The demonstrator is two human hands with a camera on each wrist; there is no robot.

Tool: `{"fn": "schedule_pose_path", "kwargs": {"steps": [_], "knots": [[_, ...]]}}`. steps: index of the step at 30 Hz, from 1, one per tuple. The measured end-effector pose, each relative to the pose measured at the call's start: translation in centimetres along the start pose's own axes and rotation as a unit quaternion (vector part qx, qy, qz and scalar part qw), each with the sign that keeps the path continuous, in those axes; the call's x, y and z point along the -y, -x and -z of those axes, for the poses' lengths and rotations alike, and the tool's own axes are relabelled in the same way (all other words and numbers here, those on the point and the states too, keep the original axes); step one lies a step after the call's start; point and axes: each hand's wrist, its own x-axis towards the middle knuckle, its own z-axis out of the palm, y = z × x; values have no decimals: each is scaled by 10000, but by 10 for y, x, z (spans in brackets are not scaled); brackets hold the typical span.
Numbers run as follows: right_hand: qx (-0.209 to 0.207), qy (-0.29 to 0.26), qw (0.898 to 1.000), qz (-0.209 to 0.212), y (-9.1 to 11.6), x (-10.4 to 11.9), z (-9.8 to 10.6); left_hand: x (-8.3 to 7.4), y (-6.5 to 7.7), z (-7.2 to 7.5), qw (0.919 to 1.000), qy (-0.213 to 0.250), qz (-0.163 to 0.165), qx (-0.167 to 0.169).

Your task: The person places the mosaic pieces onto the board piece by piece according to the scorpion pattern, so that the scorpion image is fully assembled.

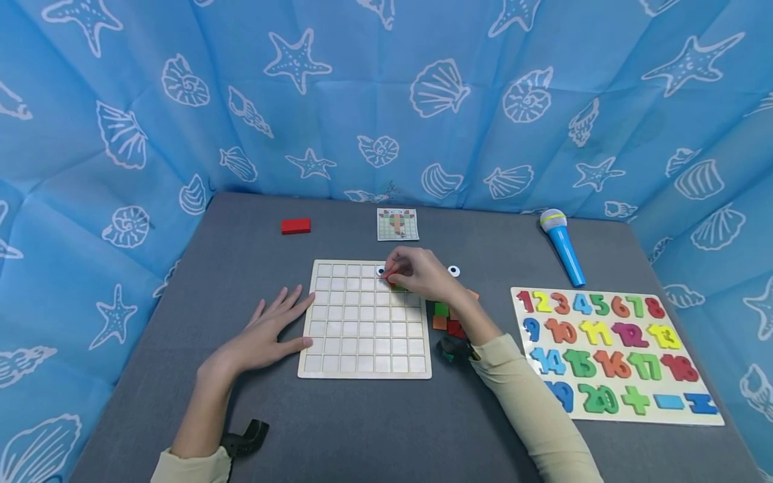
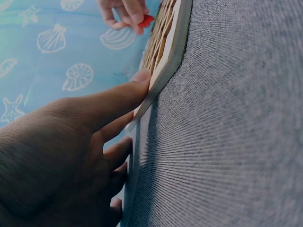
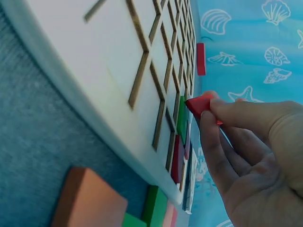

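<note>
A pale wooden grid board (image 1: 350, 329) lies flat on the grey table. My left hand (image 1: 262, 339) rests at its left edge, fingers spread and thumb touching the rim. Over the board's upper right part, my right hand (image 1: 423, 274) pinches a small red block (image 3: 198, 105) between thumb and finger. The block looks triangular in the right wrist view. Just beyond and below it, a green block (image 3: 182, 122) and a dark red block (image 3: 177, 158) sit in the grid. A round googly eye (image 1: 380, 271) is beside the right fingertips; the hand hides part of the top rows.
Loose coloured blocks (image 1: 441, 309) lie right of the board, partly under my right forearm. Another googly eye (image 1: 453, 271) is nearby. Behind the board are a picture card (image 1: 397, 225) and a red bar (image 1: 296, 226). At right are a toy microphone (image 1: 564, 248) and a number board (image 1: 622, 414).
</note>
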Motion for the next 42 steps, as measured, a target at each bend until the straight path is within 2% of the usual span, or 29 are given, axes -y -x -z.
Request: {"fn": "schedule_pose_path", "kwargs": {"steps": [4, 12, 19, 27, 34, 42], "knots": [[169, 178, 9996, 142, -3, 4, -1, 4, 0, -2, 10000, 38, -83, -26], [404, 499, 9968, 477, -11, 13, -7, 4, 0, -2, 10000, -10, -30, -56], [300, 685, 9954, 591, -13, 10, -10, -2, -1, 0, 9999, -56, 95, 18], [253, 622, 9963, 537, -10, 7, -11, -10, 0, 4, 9998, -1, 184, 125], [124, 606, 9971, 433, -6, 8, -11, -1, 0, 1, 10000, 4, -22, -8], [-44, 345, 9982, 480, 4, 5, -9, 3, -4, -2, 9988, -255, 372, 203]]}}
